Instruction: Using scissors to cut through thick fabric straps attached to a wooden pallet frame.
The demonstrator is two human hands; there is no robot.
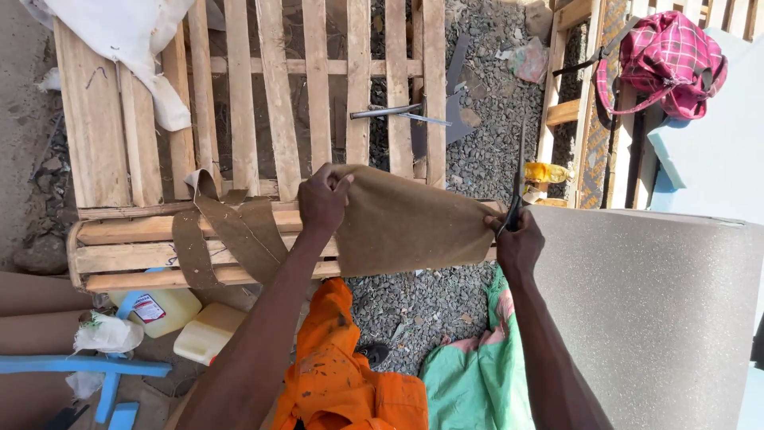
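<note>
Brown fabric sheet (410, 223) hangs stretched between both hands at the centre of the view, above the near rail of a slatted wooden frame (239, 103). The left hand (322, 199) is closed on its upper left corner, thumb and fingers pinching the edge. The right hand (517, 243) is clenched around the handles of a pair of scissors (517, 179) at the sheet's right edge, at about 3 o'clock from the sheet; the blades point up toward 12 o'clock. Cut brown strips (231, 231) trail off at 9 o'clock, draped over the frame's rail. At 6 o'clock lie orange overalls (342, 374) and a green cloth (469, 374) on gravel. A grey speckled roll (652, 310) fills the 4 o'clock side. At 7 o'clock sit yellowish plastic jugs (171, 314) beside a blue stool (103, 370). A red plaid bag (668, 60) hangs at 1 o'clock, and a white cloth (127, 40) lies at 11 o'clock.
</note>
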